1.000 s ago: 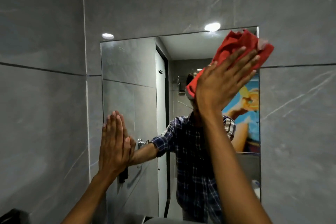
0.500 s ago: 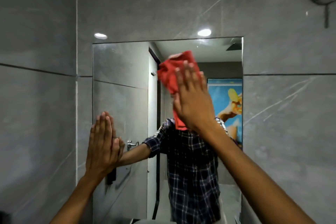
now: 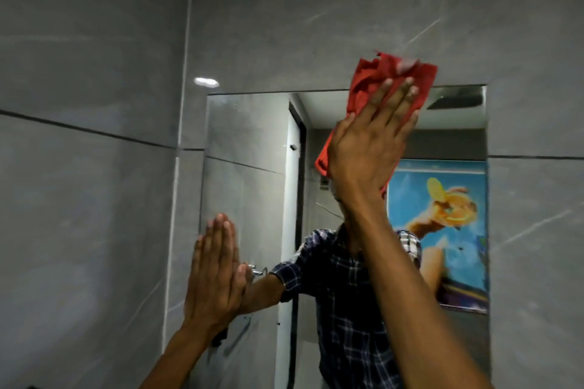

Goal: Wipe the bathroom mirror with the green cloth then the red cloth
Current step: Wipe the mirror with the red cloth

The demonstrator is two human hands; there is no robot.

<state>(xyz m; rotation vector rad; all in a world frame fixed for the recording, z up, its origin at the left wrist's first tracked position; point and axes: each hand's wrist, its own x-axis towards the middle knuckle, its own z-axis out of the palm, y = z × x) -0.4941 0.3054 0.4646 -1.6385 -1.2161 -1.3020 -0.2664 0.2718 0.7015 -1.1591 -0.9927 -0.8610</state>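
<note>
A: Where is the red cloth?

B: Pinned flat on the mirror under the right hand, fingers spread straight, pressing it. It straddles the mirror's top edge, its upper part over the wall tile.

A: So which way is there left to wipe?

B: Likely downward and sideways; glass lies below and to both sides.

A: The other hand?

B: The left hand rests open-palmed, low on the left of the glass, holding nothing.

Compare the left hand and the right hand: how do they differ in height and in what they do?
The right hand is high, near the mirror's top edge; the left hand is low, at its left edge. The right hand presses the red cloth to the glass; the left hand holds nothing. Both are flat, with fingers pointing up.
</note>
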